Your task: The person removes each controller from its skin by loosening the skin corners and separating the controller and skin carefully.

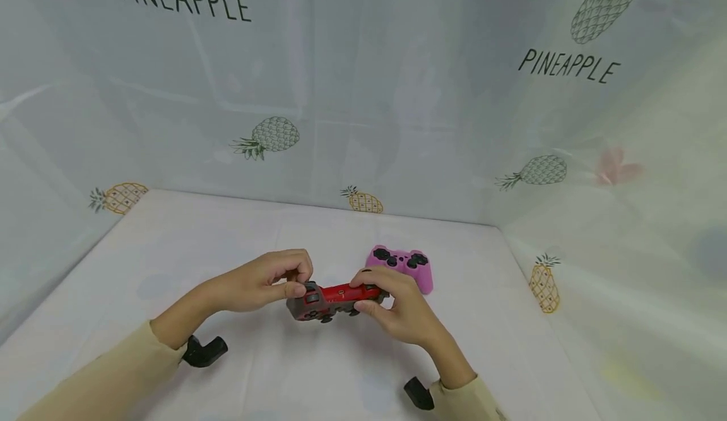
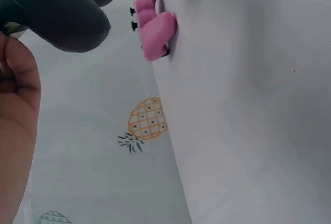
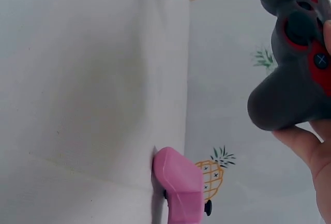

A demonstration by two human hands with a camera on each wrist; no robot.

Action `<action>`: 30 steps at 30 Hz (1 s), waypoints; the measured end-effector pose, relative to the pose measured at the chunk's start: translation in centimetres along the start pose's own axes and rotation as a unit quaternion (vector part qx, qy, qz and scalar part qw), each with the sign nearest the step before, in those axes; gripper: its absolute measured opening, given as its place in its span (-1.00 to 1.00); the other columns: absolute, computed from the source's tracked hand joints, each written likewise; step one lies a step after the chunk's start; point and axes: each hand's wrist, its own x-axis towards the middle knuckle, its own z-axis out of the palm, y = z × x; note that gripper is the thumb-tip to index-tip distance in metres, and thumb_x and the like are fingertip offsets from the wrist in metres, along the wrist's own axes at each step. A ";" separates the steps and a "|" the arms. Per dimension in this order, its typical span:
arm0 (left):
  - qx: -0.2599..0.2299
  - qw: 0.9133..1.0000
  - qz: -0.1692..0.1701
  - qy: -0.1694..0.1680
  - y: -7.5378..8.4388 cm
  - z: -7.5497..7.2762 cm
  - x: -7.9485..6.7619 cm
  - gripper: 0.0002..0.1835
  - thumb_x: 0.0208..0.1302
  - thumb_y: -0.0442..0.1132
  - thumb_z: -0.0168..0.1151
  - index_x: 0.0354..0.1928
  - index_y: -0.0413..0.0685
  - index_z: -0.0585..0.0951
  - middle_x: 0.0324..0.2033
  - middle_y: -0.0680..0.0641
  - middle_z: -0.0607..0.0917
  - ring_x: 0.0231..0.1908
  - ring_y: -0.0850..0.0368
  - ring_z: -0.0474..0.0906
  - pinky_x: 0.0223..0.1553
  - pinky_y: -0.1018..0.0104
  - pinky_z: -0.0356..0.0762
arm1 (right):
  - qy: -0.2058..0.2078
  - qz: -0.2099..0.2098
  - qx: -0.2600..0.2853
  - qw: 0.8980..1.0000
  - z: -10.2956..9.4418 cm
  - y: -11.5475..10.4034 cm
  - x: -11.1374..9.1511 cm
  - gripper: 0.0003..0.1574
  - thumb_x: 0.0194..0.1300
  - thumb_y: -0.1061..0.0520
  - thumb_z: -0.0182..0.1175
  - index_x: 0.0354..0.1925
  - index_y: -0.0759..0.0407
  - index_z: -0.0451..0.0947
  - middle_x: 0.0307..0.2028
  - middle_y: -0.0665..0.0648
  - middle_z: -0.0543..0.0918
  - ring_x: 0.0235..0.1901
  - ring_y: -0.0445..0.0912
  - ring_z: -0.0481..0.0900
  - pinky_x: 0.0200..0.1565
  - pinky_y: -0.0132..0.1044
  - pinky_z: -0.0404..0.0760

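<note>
The left hand [image 1: 261, 282] pinches the red controller [image 1: 339, 293] at its left end; the right hand [image 1: 406, 310] grips its right end (thumb on the near side). It is held up over the bench [image 1: 307, 377]. The pink controller [image 1: 420, 269] lies on the bench, just beyond the right hand.

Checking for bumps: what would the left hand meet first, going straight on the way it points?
The red controller the left hand touches; beyond that, probably the right hand, though depth is unclear.
</note>
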 end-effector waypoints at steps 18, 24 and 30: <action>0.030 0.996 0.054 0.064 0.4 -0.2 0.0 -0.88 0.46 -0.30 0.34 -0.13 0.07 0.58 -0.10 0.14 0.58 -0.10 0.18 0.52 -0.12 0.33 0.63 | 0.060 -0.011 -0.055 0.997 -0.6 -0.2 0.2 -0.55 0.22 0.20 0.57 0.07 0.01 0.69 -0.04 0.04 0.74 -0.20 -0.14 0.63 -0.30 -0.37 0.67; 0.068 0.992 0.059 0.093 0.3 -0.2 0.1 -0.68 0.37 -0.43 0.40 -0.13 0.24 0.58 -0.10 0.18 0.61 -0.12 0.23 0.55 -0.14 0.35 0.62 | 0.082 -0.002 -0.053 0.995 -0.1 0.1 0.0 -0.55 0.22 0.20 0.57 0.07 0.03 0.70 -0.02 0.06 0.76 -0.17 -0.12 0.65 -0.31 -0.33 0.69; 0.081 0.988 0.085 0.099 0.2 -0.3 0.2 -0.79 0.39 -0.34 0.41 -0.16 0.18 0.63 -0.08 0.17 0.63 -0.12 0.25 0.52 -0.28 0.36 0.48 | 0.098 0.005 -0.040 0.994 0.0 0.0 0.0 -0.55 0.23 0.21 0.56 0.07 0.04 0.70 -0.04 0.06 0.76 -0.23 -0.15 0.62 -0.31 -0.34 0.67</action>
